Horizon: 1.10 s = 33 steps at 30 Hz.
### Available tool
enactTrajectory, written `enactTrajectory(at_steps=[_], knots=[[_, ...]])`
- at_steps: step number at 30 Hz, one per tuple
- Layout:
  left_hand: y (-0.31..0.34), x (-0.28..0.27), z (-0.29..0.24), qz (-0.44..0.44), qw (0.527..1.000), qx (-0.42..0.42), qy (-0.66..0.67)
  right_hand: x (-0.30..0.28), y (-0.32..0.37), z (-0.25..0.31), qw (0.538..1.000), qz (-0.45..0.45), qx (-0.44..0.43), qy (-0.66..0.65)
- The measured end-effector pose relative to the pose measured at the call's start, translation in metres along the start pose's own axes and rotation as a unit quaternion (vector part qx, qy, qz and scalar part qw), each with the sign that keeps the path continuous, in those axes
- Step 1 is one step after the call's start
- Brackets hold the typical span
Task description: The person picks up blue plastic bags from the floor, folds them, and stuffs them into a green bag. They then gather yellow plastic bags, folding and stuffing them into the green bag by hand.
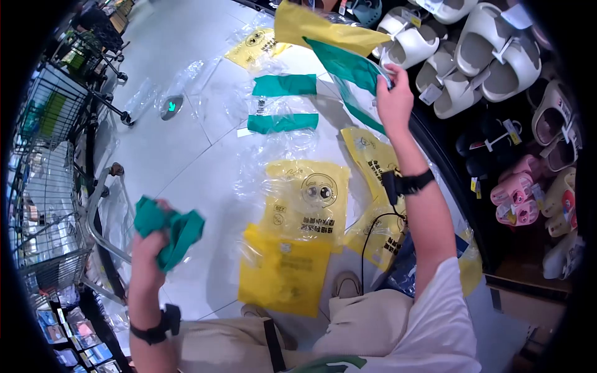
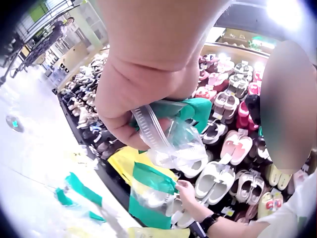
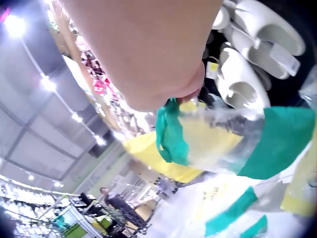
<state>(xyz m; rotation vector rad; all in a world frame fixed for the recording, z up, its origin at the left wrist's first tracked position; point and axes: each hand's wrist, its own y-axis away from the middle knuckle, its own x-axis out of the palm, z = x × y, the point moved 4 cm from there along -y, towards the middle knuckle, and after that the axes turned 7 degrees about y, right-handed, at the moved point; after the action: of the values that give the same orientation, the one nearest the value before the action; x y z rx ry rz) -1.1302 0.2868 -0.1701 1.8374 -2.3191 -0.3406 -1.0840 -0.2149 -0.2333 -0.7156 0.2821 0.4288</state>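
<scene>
In the head view my left hand (image 1: 149, 245) grips a bunched green plastic bag (image 1: 180, 239) above the floor at the left. Clear film with a ridged strip (image 2: 156, 131) hangs from that hand in the left wrist view. My right hand (image 1: 396, 102) pinches the edge of a green and clear plastic bag (image 1: 339, 62), which hangs spread out beside the shoe display. The right wrist view shows this bag's wide green end (image 3: 285, 141) and its see-through middle. A yellow bag (image 1: 329, 28) lies just beyond it, partly overlapped by it.
Yellow printed bags (image 1: 308, 199) and another green and clear bag (image 1: 283, 85) lie on the floor, near my feet and ahead. Pale slippers (image 1: 482, 53) and pink clogs (image 1: 516, 193) fill the rack at right. A shopping cart (image 1: 53, 205) stands at left.
</scene>
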Motion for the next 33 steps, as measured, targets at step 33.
enactTrajectory(at_steps=[33], knots=[[-0.039,0.043,0.109,0.034,0.875,-0.046,-0.481,0.052,0.317,0.116,0.798,0.564,0.008,-0.213]])
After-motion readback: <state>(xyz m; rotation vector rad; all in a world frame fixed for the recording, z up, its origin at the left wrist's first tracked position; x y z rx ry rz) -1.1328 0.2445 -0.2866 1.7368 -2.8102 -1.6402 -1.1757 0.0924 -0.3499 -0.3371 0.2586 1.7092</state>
